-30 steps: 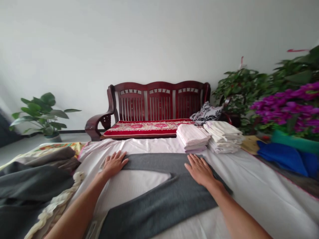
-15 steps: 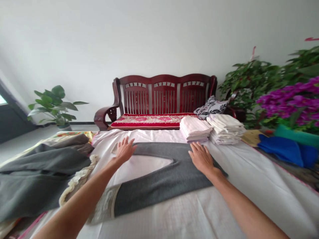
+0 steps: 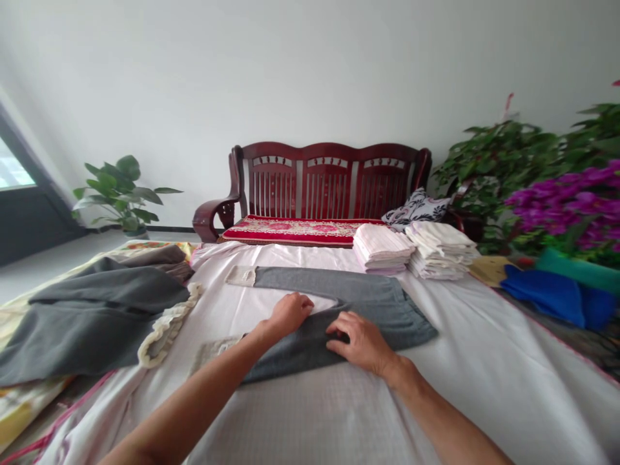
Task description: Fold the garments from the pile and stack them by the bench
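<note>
A pair of grey trousers [image 3: 368, 298] with pale cuffs lies flat on the white sheet [image 3: 484, 374], legs pointing left and spread apart. My left hand [image 3: 289, 313] is curled on the upper edge of the near leg, fingers closed on the cloth. My right hand [image 3: 361, 339] rests on the same leg just to the right, fingers bent and pinching the fabric near the crotch.
A heap of grey and brown clothes [image 3: 97, 310] lies at the left. Two stacks of folded white cloths [image 3: 416, 248] stand at the far edge, blue and green cloth [image 3: 557, 290] to the right. Beyond are a red wooden bench [image 3: 329, 194] and plants [image 3: 533, 181].
Both hands came back from the far leg and waist to the near leg, meeting at its middle and closing on the cloth. The view shifted right and nearer.
</note>
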`<state>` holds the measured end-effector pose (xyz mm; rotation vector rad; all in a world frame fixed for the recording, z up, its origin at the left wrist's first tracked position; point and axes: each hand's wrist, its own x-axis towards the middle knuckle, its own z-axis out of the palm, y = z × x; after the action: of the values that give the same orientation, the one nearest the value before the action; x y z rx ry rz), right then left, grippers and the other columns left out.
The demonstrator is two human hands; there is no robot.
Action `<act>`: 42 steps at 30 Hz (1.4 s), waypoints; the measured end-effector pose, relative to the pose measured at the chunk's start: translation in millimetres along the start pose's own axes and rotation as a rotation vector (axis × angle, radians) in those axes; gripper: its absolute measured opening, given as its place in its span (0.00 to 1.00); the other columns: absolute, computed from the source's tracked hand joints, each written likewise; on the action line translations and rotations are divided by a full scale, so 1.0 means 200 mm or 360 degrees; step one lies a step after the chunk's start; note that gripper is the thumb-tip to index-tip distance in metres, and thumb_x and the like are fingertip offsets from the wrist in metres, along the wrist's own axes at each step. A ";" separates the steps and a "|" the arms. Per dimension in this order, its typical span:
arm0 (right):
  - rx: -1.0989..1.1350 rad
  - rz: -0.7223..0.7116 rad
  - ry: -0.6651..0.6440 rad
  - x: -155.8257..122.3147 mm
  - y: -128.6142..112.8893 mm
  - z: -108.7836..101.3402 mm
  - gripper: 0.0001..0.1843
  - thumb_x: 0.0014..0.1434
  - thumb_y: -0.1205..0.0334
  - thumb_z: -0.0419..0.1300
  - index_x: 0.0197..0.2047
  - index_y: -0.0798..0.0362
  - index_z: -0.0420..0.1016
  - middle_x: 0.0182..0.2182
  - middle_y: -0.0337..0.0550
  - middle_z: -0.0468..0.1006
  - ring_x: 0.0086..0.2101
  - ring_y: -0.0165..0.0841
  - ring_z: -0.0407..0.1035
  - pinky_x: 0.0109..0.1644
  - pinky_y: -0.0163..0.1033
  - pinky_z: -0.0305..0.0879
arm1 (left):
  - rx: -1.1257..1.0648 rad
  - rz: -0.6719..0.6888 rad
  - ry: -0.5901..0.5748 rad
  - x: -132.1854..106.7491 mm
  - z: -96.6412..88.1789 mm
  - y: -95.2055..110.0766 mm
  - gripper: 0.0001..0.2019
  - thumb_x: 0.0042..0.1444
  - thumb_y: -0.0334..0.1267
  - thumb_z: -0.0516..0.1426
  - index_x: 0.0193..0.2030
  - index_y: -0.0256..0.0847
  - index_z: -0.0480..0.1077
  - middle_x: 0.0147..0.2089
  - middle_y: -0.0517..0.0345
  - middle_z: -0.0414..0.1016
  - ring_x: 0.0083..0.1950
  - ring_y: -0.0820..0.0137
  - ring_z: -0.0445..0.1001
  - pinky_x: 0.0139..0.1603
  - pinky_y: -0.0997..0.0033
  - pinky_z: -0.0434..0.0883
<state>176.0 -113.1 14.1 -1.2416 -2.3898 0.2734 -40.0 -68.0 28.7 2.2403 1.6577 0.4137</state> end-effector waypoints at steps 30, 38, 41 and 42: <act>-0.0090 -0.0069 0.0280 -0.06 0.04 -0.02 0.04 0.56 0.69 0.63 0.35 0.51 0.75 0.35 0.40 0.76 0.38 0.35 0.66 0.44 0.41 0.54 | 0.0326 0.0297 0.0302 0.21 0.19 0.14 0.10 0.65 0.42 0.57 0.50 0.42 0.72 0.48 0.52 0.76 0.51 0.61 0.74 0.53 0.63 0.69; -0.0041 -0.0232 -0.0050 -0.09 -0.02 -0.03 0.05 0.53 0.64 0.69 0.32 0.49 0.75 0.32 0.36 0.78 0.36 0.33 0.67 0.42 0.40 0.54 | 0.0154 0.0966 0.0101 0.02 0.10 -0.08 0.12 0.65 0.38 0.58 0.53 0.49 0.77 0.58 0.55 0.74 0.61 0.61 0.70 0.64 0.59 0.66; -0.0076 -0.0216 -0.0130 -0.08 -0.05 0.00 0.07 0.54 0.61 0.69 0.35 0.48 0.76 0.35 0.36 0.79 0.38 0.34 0.67 0.44 0.41 0.54 | 0.0241 0.0993 0.0017 -0.01 0.10 -0.15 0.19 0.67 0.40 0.56 0.63 0.52 0.71 0.68 0.54 0.67 0.72 0.56 0.59 0.71 0.52 0.59; -0.0082 -0.0222 -0.0152 -0.07 -0.06 0.00 0.06 0.55 0.61 0.69 0.35 0.49 0.76 0.35 0.36 0.79 0.38 0.33 0.67 0.44 0.41 0.53 | 0.0261 0.0988 -0.0003 -0.01 0.10 -0.17 0.20 0.68 0.41 0.54 0.65 0.53 0.70 0.70 0.54 0.65 0.73 0.55 0.57 0.71 0.51 0.58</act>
<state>175.1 -131.8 14.1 -1.1004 -2.5664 0.2340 -61.9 -62.0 -3.1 2.8537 0.9866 0.4250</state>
